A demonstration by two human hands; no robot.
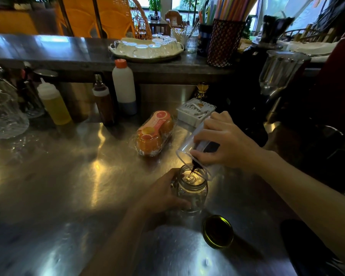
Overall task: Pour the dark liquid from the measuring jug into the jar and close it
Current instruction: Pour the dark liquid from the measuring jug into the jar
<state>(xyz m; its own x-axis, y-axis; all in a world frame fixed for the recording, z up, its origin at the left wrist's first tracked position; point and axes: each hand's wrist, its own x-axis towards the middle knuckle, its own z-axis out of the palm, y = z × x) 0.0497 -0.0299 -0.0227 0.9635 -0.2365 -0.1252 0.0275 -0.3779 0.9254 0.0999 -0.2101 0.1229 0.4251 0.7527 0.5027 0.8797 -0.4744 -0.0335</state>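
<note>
Steel counter [72,176]: tilted clear measuring jug [189,144] streams dark liquid [193,169] into jar [193,191].

Jug [189,145] tilted over jar [193,191] on counter [68,186]; lid [218,232] near, right of jar.

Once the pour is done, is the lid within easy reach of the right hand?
Probably yes. The lid lies on the steel counter just right of the jar, with nothing between it and the right hand. That hand must first put down the jug.
</note>
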